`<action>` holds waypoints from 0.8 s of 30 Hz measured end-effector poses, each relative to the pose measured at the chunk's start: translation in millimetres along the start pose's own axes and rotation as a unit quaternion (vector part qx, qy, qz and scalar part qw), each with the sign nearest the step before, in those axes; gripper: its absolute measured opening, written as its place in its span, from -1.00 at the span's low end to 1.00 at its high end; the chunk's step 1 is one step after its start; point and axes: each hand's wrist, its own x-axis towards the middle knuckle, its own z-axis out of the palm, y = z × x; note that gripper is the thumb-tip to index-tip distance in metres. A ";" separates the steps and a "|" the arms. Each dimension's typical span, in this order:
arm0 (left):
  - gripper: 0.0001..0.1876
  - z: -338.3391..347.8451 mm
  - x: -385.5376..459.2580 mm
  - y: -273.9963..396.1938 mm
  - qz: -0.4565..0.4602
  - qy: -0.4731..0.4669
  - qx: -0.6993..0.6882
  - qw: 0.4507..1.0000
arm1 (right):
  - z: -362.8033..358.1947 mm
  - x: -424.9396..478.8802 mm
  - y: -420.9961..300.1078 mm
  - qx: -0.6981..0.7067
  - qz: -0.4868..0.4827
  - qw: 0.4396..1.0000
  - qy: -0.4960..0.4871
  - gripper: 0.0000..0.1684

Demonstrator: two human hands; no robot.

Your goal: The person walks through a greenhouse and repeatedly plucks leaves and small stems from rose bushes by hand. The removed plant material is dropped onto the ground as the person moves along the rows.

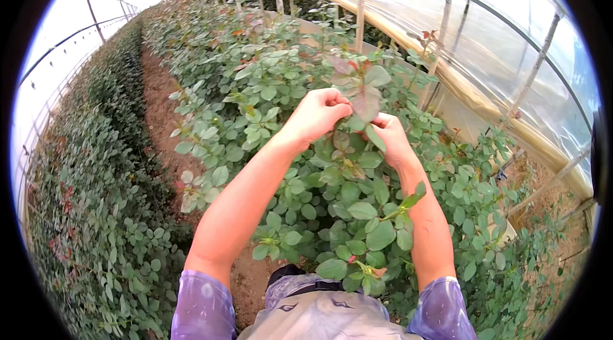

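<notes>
Both hands meet at a tall rose shoot (366, 100) with purplish-green leaves, in the upper middle of the view. My left hand (322, 115) pinches at the shoot from the left, thumb against curled fingers. From the right, my right hand (390, 139) holds the same shoot just below, its fingertips partly behind a green leaf (375, 138). The exact spot where the fingers grip is hidden by foliage. Beneath my forearms spreads a dense rose bush (354, 191), with a small pinkish-red bud (352, 259) low in it.
A bare soil path (165, 115) runs along the left, beyond which stands another row of rose plants (96, 206). Wooden posts (359, 5) and a clear plastic greenhouse wall (498, 62) with a rolled plastic edge (474, 93) line the right side.
</notes>
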 end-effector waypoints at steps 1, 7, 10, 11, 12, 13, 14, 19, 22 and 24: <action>-0.87 7.0 -4.1 1.6 -0.036 0.003 -0.076 0.996 | 2.6 -8.9 -4.9 -0.013 0.035 0.999 0.020 -0.82; -0.83 26.1 -38.1 -43.0 0.147 0.295 -0.068 0.942 | 4.2 -35.8 -0.3 -0.025 0.007 0.998 0.052 -0.79; -0.88 24.4 -130.2 -14.2 0.201 0.230 -0.060 0.950 | -15.2 -80.9 -31.8 -0.080 -0.056 0.992 0.078 -0.79; -0.90 14.3 -160.8 -19.3 0.227 0.188 -0.027 0.955 | -16.6 -100.4 -49.4 -0.120 -0.069 0.987 0.079 -0.80; -0.89 6.5 -190.9 -25.3 0.248 0.179 -0.003 0.952 | -9.8 -122.5 -67.6 -0.173 -0.108 0.976 0.073 -0.82; -0.88 -4.3 -219.7 -31.8 0.249 0.188 0.005 0.950 | 0.3 -143.4 -85.8 -0.223 -0.146 0.962 0.065 -0.83; -0.87 -20.2 -238.9 -44.3 0.259 0.178 0.039 0.949 | 6.3 -170.2 -105.4 -0.270 -0.172 0.945 0.064 -0.82; -0.76 -118.5 -327.1 -88.8 0.190 0.299 0.052 0.934 | 65.6 -252.2 -118.5 -0.261 -0.213 0.941 -0.024 -0.66; -0.82 -164.5 -329.9 -98.4 0.167 0.437 -0.041 0.883 | 133.9 -251.9 -109.4 -0.232 -0.199 0.949 -0.070 -0.66; -0.81 -209.8 -302.1 -105.9 0.124 0.434 -0.047 0.891 | 169.0 -244.5 -92.1 -0.162 -0.150 0.971 -0.093 -0.68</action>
